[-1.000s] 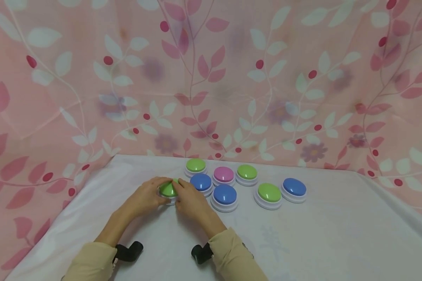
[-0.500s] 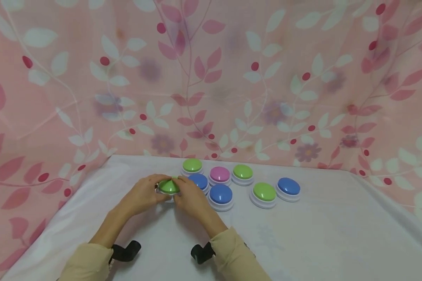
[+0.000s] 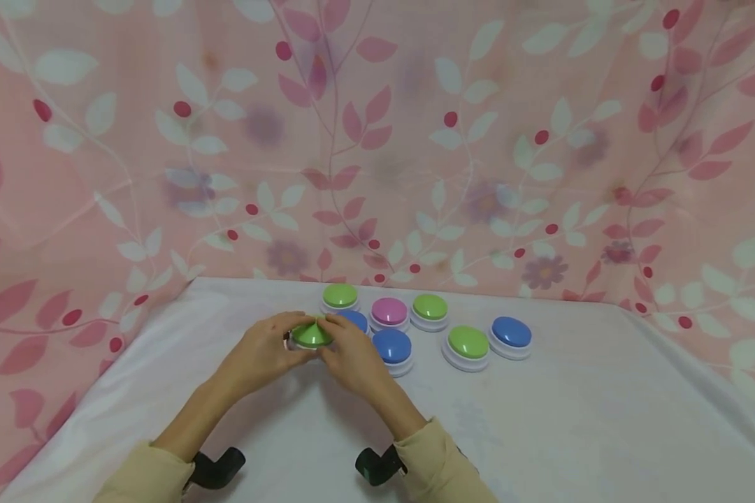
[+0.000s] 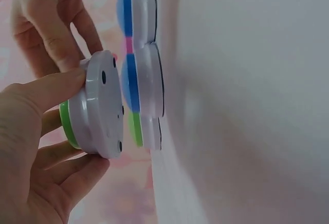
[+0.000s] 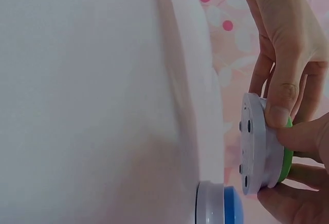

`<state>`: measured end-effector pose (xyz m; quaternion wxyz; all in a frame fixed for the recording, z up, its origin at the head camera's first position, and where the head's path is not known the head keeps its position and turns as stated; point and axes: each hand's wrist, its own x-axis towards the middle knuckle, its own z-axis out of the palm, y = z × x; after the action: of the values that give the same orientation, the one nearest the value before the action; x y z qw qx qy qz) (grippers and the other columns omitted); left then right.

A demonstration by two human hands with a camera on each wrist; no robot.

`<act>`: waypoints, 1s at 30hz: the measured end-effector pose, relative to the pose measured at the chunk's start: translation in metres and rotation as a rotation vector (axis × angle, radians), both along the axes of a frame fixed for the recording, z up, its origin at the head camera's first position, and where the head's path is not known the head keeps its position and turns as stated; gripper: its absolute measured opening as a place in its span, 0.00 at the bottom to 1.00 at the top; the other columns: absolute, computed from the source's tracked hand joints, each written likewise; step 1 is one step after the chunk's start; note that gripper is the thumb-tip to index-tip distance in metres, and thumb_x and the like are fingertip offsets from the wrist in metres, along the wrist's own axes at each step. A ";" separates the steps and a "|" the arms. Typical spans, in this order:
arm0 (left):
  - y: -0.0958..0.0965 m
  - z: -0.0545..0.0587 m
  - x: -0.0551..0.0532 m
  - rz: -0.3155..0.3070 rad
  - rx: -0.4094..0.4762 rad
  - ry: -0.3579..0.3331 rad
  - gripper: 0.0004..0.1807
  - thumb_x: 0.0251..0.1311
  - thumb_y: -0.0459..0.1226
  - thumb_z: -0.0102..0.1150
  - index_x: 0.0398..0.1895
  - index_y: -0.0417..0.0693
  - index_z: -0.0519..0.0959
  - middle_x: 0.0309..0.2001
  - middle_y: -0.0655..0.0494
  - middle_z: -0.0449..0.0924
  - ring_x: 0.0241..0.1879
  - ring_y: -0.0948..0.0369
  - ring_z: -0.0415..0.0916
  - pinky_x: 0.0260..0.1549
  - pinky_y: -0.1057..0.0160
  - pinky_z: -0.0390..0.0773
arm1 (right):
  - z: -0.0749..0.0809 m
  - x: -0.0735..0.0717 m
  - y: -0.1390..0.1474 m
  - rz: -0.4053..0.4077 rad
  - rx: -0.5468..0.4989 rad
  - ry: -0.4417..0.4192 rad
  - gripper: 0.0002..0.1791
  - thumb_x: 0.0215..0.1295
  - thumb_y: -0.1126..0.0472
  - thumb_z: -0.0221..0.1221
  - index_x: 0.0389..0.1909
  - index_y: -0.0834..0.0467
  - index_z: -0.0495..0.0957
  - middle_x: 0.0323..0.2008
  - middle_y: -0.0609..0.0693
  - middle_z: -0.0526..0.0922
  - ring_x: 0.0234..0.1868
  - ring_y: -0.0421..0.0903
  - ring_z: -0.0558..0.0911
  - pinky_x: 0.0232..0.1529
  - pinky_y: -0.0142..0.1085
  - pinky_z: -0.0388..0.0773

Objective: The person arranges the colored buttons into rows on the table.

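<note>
A push button with a green dome (image 3: 312,334) and a white round base (image 4: 105,106) is held up off the table between both hands. My left hand (image 3: 261,353) grips its left side, thumb on the near edge and fingers round the far edge. From the right, my right hand (image 3: 355,356) pinches the same button, its thumb and fingers (image 5: 285,203) on the rim. The base's flat underside, with small dark feet, faces down over the table. Just behind the right hand, a blue button (image 3: 354,320) is partly hidden.
Several other dome buttons stand on the white cloth (image 3: 541,419): a blue one (image 3: 393,346) by the right hand, a pink one (image 3: 389,311) behind, and green (image 3: 468,342) and blue (image 3: 511,332) ones farther right. A pink leaf-patterned curtain (image 3: 377,140) hangs behind the table.
Both hands have raised the green button off the cloth and brought it slightly to the right, towards the blue buttons. The whole head view has shifted a little.
</note>
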<state>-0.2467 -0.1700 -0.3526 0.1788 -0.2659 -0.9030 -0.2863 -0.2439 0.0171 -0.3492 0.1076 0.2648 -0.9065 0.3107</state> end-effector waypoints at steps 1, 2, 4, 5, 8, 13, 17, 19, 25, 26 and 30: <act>0.002 0.000 0.002 0.000 -0.009 0.012 0.30 0.48 0.40 0.77 0.57 0.41 0.80 0.56 0.46 0.80 0.52 0.49 0.80 0.46 0.50 0.82 | 0.000 0.001 0.001 -0.010 -0.010 -0.001 0.25 0.66 0.63 0.61 0.65 0.62 0.74 0.65 0.57 0.74 0.66 0.51 0.74 0.63 0.43 0.74; 0.003 0.000 0.003 0.005 -0.019 0.025 0.30 0.48 0.41 0.77 0.57 0.42 0.80 0.57 0.45 0.80 0.53 0.48 0.80 0.47 0.50 0.82 | 0.000 0.003 0.003 -0.019 -0.021 -0.003 0.25 0.67 0.63 0.61 0.64 0.61 0.75 0.65 0.56 0.75 0.65 0.51 0.75 0.62 0.43 0.75; 0.005 -0.001 0.006 0.018 -0.025 0.040 0.31 0.47 0.42 0.78 0.57 0.42 0.80 0.57 0.44 0.80 0.54 0.47 0.80 0.48 0.49 0.82 | 0.000 0.007 0.004 -0.035 -0.043 -0.004 0.23 0.67 0.62 0.61 0.63 0.60 0.76 0.64 0.56 0.76 0.64 0.51 0.76 0.60 0.42 0.76; 0.006 -0.002 0.009 0.023 -0.024 0.051 0.31 0.47 0.42 0.78 0.57 0.42 0.81 0.58 0.43 0.79 0.54 0.46 0.80 0.48 0.49 0.82 | 0.000 0.009 0.004 -0.042 -0.057 -0.002 0.22 0.67 0.62 0.61 0.62 0.59 0.78 0.63 0.56 0.77 0.63 0.51 0.77 0.59 0.42 0.77; 0.006 -0.006 0.015 0.029 -0.012 0.095 0.32 0.46 0.43 0.78 0.56 0.42 0.81 0.58 0.42 0.79 0.54 0.45 0.80 0.48 0.48 0.82 | 0.000 0.014 0.004 -0.049 -0.068 0.014 0.21 0.66 0.62 0.62 0.59 0.58 0.80 0.61 0.56 0.78 0.61 0.52 0.79 0.56 0.42 0.80; 0.005 -0.013 0.023 0.033 -0.022 0.153 0.31 0.46 0.43 0.78 0.55 0.43 0.82 0.56 0.44 0.80 0.52 0.46 0.81 0.46 0.50 0.83 | -0.002 0.020 0.004 -0.038 -0.060 -0.012 0.21 0.65 0.61 0.64 0.58 0.59 0.80 0.61 0.56 0.78 0.61 0.52 0.79 0.52 0.37 0.81; 0.003 -0.017 0.028 0.044 -0.033 0.166 0.30 0.44 0.41 0.79 0.53 0.43 0.82 0.55 0.45 0.81 0.50 0.48 0.82 0.45 0.52 0.83 | -0.005 0.021 0.004 -0.013 -0.057 -0.056 0.21 0.65 0.60 0.64 0.59 0.59 0.80 0.61 0.56 0.78 0.61 0.52 0.78 0.51 0.35 0.81; 0.003 -0.017 0.030 0.051 -0.042 0.162 0.30 0.44 0.42 0.80 0.53 0.44 0.82 0.54 0.46 0.82 0.50 0.48 0.82 0.45 0.51 0.83 | -0.006 0.021 0.004 -0.002 -0.054 -0.061 0.21 0.64 0.61 0.64 0.59 0.59 0.80 0.60 0.57 0.79 0.61 0.52 0.78 0.52 0.36 0.81; 0.002 -0.017 0.033 0.053 -0.069 0.107 0.29 0.43 0.41 0.80 0.52 0.46 0.82 0.53 0.47 0.82 0.49 0.48 0.82 0.45 0.50 0.83 | -0.011 0.020 0.002 0.005 -0.052 -0.107 0.21 0.64 0.61 0.65 0.58 0.58 0.81 0.59 0.54 0.80 0.62 0.50 0.78 0.53 0.35 0.80; 0.001 -0.017 0.033 0.051 -0.070 0.098 0.29 0.42 0.40 0.80 0.51 0.45 0.83 0.52 0.47 0.82 0.49 0.49 0.82 0.45 0.50 0.83 | -0.012 0.020 0.002 0.005 -0.050 -0.117 0.20 0.64 0.61 0.65 0.58 0.58 0.81 0.59 0.54 0.80 0.62 0.49 0.78 0.54 0.35 0.80; -0.002 -0.017 0.033 0.049 -0.080 0.069 0.28 0.42 0.40 0.80 0.49 0.44 0.83 0.52 0.49 0.82 0.49 0.50 0.82 0.45 0.51 0.82 | -0.013 0.019 -0.001 0.004 -0.042 -0.142 0.20 0.63 0.61 0.65 0.57 0.58 0.82 0.58 0.53 0.81 0.61 0.47 0.79 0.55 0.34 0.79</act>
<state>-0.2138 -0.1721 -0.3698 0.2063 -0.2603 -0.9132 -0.2360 -0.2250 0.0166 -0.3626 0.0481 0.2416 -0.9046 0.3478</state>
